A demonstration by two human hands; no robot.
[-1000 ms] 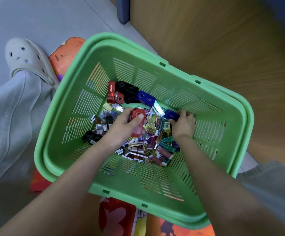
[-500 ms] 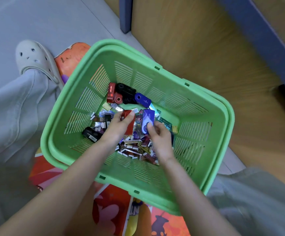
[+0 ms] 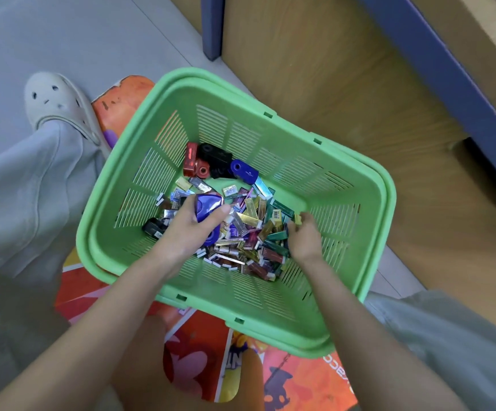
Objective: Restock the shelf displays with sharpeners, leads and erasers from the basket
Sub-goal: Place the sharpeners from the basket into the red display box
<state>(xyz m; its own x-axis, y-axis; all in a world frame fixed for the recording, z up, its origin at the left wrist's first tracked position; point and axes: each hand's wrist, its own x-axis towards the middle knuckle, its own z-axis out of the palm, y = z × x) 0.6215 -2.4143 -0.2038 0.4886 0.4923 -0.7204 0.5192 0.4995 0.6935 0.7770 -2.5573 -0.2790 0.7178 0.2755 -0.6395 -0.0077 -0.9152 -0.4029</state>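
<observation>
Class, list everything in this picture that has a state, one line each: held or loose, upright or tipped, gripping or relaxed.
Basket, upright, partly filled.
Left hand, grips a blue sharpener.
Right hand, fingers curled round a small gold pack.
Pile of small packs, loose on the basket floor.
Sharpeners by the far wall, loose, untouched.
</observation>
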